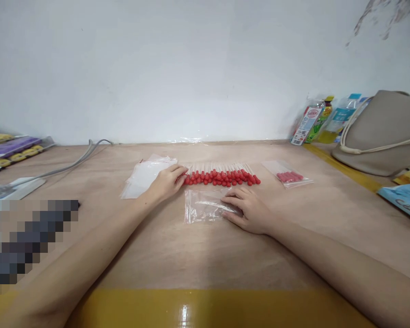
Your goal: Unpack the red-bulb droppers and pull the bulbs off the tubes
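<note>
A row of white sticks with rounded red tips (222, 176) lies across the middle of the table, tips toward me. At its left end my left hand (171, 180) is closed, thumb and fingers curled round the outermost red tips. Just in front of the row lies a flat, clear zip bag (205, 207). My right hand (248, 212) rests on the bag's right part, fingers spread and stretched out. Left of the row is a loose stack of flat clear bags (143, 177), partly behind my left hand.
At the right lies a zip bag holding several red-tipped sticks (289, 176). Bottles (338, 120) and a grey-beige bag (386, 132) stand by the wall at far right. A grey cable (71, 164) and colourful packs (13, 148) are at the left. Yellow tape (205, 307) runs along the front edge.
</note>
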Action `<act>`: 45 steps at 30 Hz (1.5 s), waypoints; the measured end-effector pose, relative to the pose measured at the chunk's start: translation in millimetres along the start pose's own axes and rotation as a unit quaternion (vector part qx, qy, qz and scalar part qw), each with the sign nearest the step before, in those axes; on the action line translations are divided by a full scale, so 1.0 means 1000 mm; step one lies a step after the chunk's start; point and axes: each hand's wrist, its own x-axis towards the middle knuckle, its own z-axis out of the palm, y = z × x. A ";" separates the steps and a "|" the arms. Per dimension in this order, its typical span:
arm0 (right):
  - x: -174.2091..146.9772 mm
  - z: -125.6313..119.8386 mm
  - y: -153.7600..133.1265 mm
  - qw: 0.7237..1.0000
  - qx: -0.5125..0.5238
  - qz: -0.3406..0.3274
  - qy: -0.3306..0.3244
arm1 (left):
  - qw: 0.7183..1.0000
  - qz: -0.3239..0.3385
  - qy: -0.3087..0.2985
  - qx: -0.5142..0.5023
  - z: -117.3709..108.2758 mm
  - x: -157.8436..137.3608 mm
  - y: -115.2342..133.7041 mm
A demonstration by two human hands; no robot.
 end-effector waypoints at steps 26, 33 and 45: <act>-0.001 0.002 0.001 0.999 -0.019 -0.017 -0.046 | 0.950 0.076 -0.244 -0.179 -0.027 -0.043 0.064; -0.002 0.000 0.003 0.998 -0.007 -0.010 -0.063 | 0.951 -0.013 -0.227 -0.210 -0.024 -0.046 0.059; -0.004 -0.013 0.029 0.964 -0.081 0.068 0.243 | 0.957 -0.124 -0.137 -0.224 -0.018 -0.048 0.056</act>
